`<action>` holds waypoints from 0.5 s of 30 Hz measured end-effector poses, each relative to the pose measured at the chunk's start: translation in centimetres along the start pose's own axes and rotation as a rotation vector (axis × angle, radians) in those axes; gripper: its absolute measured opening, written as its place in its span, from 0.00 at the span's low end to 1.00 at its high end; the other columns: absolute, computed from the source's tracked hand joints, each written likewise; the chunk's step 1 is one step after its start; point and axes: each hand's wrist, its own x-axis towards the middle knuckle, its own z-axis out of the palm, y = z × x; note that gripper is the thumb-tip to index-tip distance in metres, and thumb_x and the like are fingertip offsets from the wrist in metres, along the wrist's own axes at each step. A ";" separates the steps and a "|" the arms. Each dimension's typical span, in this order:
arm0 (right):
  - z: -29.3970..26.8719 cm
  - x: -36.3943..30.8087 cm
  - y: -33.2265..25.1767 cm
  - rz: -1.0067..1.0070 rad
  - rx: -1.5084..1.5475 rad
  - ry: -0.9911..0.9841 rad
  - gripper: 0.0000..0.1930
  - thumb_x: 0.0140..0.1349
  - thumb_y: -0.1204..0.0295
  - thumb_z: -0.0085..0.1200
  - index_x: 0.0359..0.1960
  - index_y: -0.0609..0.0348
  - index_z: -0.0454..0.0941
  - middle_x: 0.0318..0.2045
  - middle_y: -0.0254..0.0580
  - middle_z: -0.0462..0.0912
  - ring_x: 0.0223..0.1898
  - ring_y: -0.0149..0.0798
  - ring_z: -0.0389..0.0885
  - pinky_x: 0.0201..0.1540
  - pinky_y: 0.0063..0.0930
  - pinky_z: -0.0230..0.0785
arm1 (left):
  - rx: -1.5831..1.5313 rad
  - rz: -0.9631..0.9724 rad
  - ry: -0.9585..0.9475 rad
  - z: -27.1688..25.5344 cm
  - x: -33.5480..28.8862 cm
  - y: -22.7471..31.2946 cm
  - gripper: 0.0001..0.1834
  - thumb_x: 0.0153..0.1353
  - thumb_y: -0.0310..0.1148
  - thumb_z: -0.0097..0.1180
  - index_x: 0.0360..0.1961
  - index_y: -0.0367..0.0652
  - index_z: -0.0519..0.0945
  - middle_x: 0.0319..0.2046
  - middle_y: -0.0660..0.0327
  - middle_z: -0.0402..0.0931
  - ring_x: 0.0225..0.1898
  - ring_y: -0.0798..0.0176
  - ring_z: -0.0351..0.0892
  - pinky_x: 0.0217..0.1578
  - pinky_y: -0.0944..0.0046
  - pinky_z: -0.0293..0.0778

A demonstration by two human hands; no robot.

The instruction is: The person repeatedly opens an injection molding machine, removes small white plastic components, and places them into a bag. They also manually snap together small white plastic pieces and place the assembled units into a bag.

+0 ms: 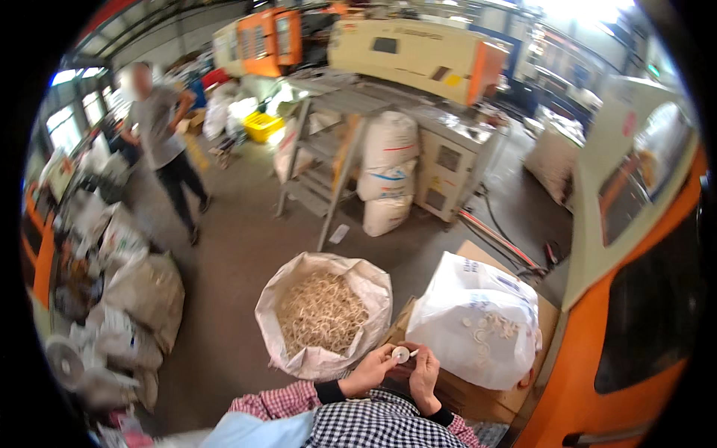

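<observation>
A small round white plastic part [402,354] with a hole at its centre is held up in front of my body. My left hand [367,371] pinches its left edge between thumb and fingers. On the other side, my right hand [424,375] is closed on a short pale stub by the disc; I cannot tell whether the two are one piece. Just beyond my left hand stands a white woven sack [373,284], rolled open and full of thin curly cream-coloured plastic scraps [321,312]. Right of my hands, a translucent white plastic bag [448,328] holds several pale round parts [489,332].
Brown cardboard [478,399] lies under the plastic bag. An orange and cream machine [635,291] rises close on my right. Ahead are metal steps [314,175], stacked white sacks [388,179] and a grey cabinet [446,172]. Filled bags [146,295] line the left; another person [158,131] stands beyond.
</observation>
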 end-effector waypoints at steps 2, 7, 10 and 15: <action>0.4 -0.6 -0.1 -0.094 -0.186 0.009 0.16 0.67 0.65 0.39 0.43 0.66 0.74 0.39 0.44 0.78 0.39 0.35 0.77 0.42 0.28 0.69 | -0.472 -0.250 0.061 -0.4 0.1 0.5 0.12 0.66 0.30 0.38 0.48 0.37 0.67 0.41 0.56 0.73 0.37 0.62 0.76 0.42 0.65 0.74; 1.3 -0.7 -0.3 -0.711 -1.042 -0.444 0.19 0.57 0.70 0.50 0.50 0.60 0.71 0.52 0.47 0.69 0.55 0.45 0.66 0.56 0.43 0.54 | -0.665 -0.330 0.240 -2.2 -0.3 -1.1 0.15 0.67 0.34 0.34 0.46 0.39 0.71 0.40 0.57 0.72 0.40 0.61 0.73 0.40 0.61 0.73; 1.7 -0.9 -0.1 -0.620 -0.937 -0.464 0.23 0.52 0.69 0.56 0.51 0.60 0.70 0.52 0.48 0.69 0.54 0.48 0.65 0.57 0.44 0.55 | -0.735 -0.324 0.172 -2.7 0.0 -2.6 0.14 0.67 0.32 0.36 0.45 0.39 0.72 0.39 0.57 0.73 0.38 0.63 0.73 0.41 0.62 0.72; 1.2 -0.8 0.1 -0.501 -0.735 -0.262 0.17 0.48 0.80 0.57 0.43 0.64 0.75 0.42 0.49 0.76 0.42 0.48 0.74 0.45 0.36 0.67 | -0.444 -0.136 0.202 -2.1 -0.3 -2.1 0.12 0.63 0.34 0.49 0.41 0.37 0.76 0.30 0.63 0.76 0.28 0.69 0.74 0.29 0.70 0.72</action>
